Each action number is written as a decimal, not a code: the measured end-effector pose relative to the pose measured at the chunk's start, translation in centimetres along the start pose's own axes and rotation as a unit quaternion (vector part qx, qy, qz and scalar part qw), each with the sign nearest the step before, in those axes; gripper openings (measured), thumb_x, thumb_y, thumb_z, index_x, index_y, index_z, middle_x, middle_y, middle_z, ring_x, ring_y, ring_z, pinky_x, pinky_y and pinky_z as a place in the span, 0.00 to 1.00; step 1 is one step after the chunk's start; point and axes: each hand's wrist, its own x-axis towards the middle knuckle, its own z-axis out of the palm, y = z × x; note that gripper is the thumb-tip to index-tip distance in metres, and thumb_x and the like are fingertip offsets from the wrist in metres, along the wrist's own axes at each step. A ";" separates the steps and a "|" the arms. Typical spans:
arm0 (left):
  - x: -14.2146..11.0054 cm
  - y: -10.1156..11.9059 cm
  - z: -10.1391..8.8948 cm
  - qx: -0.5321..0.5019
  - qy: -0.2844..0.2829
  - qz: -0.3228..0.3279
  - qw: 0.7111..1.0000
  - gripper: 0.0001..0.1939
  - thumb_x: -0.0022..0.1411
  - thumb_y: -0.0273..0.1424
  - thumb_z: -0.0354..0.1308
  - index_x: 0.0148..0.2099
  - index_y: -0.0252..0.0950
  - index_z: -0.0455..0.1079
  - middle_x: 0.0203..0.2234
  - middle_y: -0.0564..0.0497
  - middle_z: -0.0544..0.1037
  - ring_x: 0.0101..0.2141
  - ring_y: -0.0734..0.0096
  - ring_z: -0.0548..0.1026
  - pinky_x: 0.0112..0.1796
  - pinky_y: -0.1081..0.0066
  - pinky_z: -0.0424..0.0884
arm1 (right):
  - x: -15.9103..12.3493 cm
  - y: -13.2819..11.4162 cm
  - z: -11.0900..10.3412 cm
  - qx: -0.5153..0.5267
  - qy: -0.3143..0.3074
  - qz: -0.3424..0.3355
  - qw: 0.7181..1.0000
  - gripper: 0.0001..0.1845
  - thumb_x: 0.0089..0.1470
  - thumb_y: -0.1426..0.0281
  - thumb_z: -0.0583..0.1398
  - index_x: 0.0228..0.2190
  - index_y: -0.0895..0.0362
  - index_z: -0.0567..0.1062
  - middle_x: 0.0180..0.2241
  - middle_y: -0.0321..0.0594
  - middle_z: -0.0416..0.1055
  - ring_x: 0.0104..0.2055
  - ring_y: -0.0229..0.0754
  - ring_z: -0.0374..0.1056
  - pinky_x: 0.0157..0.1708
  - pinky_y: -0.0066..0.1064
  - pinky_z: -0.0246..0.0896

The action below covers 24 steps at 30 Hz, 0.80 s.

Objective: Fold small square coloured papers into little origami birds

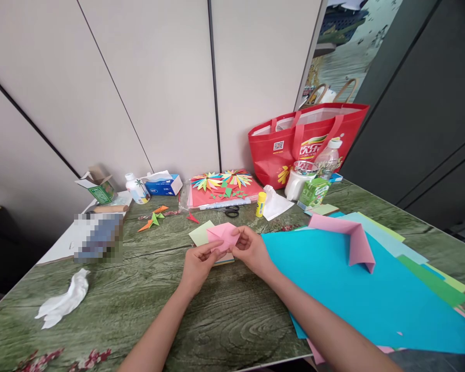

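Note:
A folded piece of pink paper (225, 234) is held up between both hands over the middle of the table. My left hand (202, 261) pinches its lower left edge, thumb and fingers closed on it. At the right corner, my right hand (251, 250) grips the same paper between thumb and fingers. Creases cross its face. Behind it a light green paper square (201, 232) shows in part, and further paper pieces (225, 260) lie beneath the hands, mostly hidden.
Blue paper sheets (325, 289) cover the right side, with a folded pink strip (360, 248) on top. Behind the hands are a glue stick (261, 204), scissors (231, 211) and colourful paper fans (207, 181). A red bag (271, 155) stands at the back; a crumpled tissue (65, 299) lies left.

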 end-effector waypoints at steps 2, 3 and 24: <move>0.0 0.1 0.0 -0.011 0.001 0.001 1.000 0.13 0.42 0.30 0.64 0.34 0.33 0.75 0.28 0.50 0.79 0.32 0.62 0.77 0.42 0.60 0.69 | 0.0 -0.1 0.0 0.020 -0.001 0.003 1.000 0.15 0.34 0.76 0.60 0.29 0.55 0.63 0.23 0.30 0.65 0.26 0.35 0.66 0.26 0.26 0.63; 0.0 0.1 0.0 -0.011 0.002 0.002 1.000 0.12 0.42 0.30 0.64 0.33 0.33 0.75 0.28 0.50 0.79 0.32 0.62 0.77 0.42 0.60 0.70 | 0.1 -0.1 0.0 0.031 -0.002 0.004 1.000 0.16 0.34 0.76 0.60 0.29 0.55 0.62 0.23 0.30 0.66 0.26 0.35 0.66 0.27 0.26 0.64; 0.7 1.2 -1.5 0.140 0.057 0.088 0.985 0.16 0.47 0.22 0.55 0.41 0.33 0.72 0.14 0.57 0.70 0.15 0.80 0.65 0.19 0.79 0.63 | 0.1 0.6 -0.4 -0.064 -0.054 -0.135 0.987 0.18 0.42 0.82 0.52 0.34 0.54 0.73 0.38 0.39 0.66 0.41 0.38 0.64 0.39 0.30 0.62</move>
